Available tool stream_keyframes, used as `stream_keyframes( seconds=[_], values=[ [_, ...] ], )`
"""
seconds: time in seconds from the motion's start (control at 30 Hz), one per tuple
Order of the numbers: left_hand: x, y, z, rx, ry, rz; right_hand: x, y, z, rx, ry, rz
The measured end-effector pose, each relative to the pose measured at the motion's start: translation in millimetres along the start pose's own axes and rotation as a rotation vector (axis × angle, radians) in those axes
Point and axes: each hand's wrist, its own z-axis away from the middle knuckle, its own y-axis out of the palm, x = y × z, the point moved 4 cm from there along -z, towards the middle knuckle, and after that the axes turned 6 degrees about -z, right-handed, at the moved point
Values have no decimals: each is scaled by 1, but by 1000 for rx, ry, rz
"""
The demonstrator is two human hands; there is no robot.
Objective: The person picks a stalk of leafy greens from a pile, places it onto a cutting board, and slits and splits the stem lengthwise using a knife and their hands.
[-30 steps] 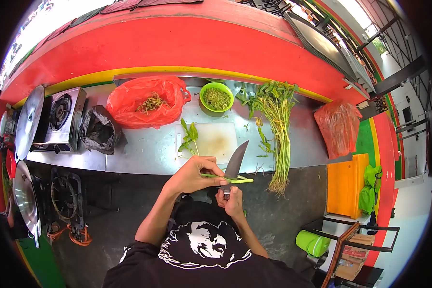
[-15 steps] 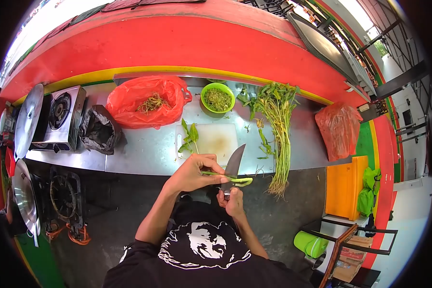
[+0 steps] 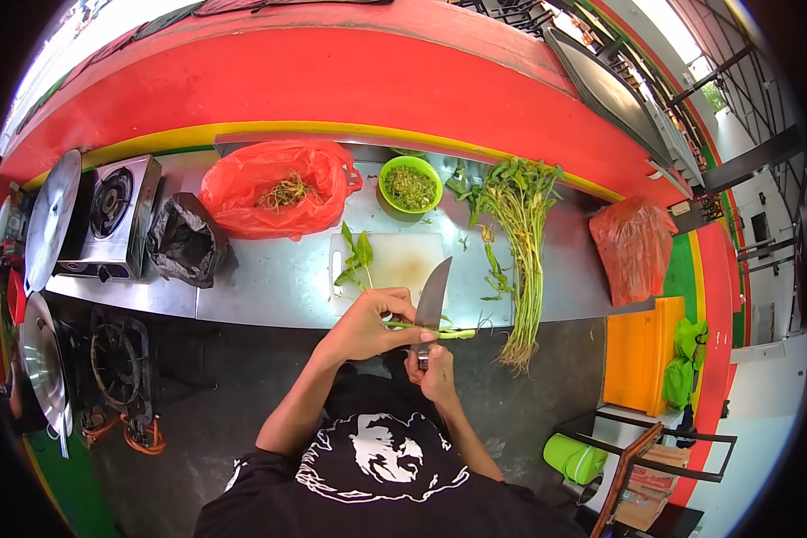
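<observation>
My left hand (image 3: 372,325) pinches a green vegetable stem (image 3: 457,334), which sticks out past my fingertips to the right. A knife (image 3: 433,294) is gripped in my right hand (image 3: 438,372), its broad blade pointing up and crossing the stem at my left fingertips. Both hands are in front of the counter's near edge. Behind them lies a white cutting board (image 3: 412,260), where a leafy sprig (image 3: 360,255) rests on the left part. Right of the board, a bunch of long-stemmed greens (image 3: 524,242) lies with its roots over the counter edge.
A green bowl (image 3: 410,212) of chopped greens stands behind the board. To the left are a red plastic bag (image 3: 242,211) with plant scraps, a black bag (image 3: 186,240) and a gas stove (image 3: 110,211). Another red bag (image 3: 632,251) sits at the counter's right end.
The stem's free end has gone from a bent loop to a straighter, shorter-looking piece. The knife blade has shifted slightly left and stands more upright over it.
</observation>
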Motion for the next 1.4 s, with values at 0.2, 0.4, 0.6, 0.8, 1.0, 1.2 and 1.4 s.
stream_keyframes(
  seconds=[0.2,0.4,0.6,0.8,1.0,1.2,1.4],
  values=[
    [-2,-4,-2,-66,5,-128,2,3,-5,-52,7,-60],
    [-2,-10,7,-67,4,-68,2,13,-5,-47,52,-152],
    [0,-9,9,-121,-23,-52,-5,18,-4,-99,76,-149],
    [4,1,-4,-95,-64,41,9,8,-13,-37,33,-168],
    [-2,11,-19,-167,-89,8,15,-11,-24,-14,36,-163],
    [-2,25,-35,-195,-67,36,16,-34,-25,-33,46,-135],
    [0,42,-50,-201,-73,44,10,-56,-16,-22,67,-161]
  ],
)
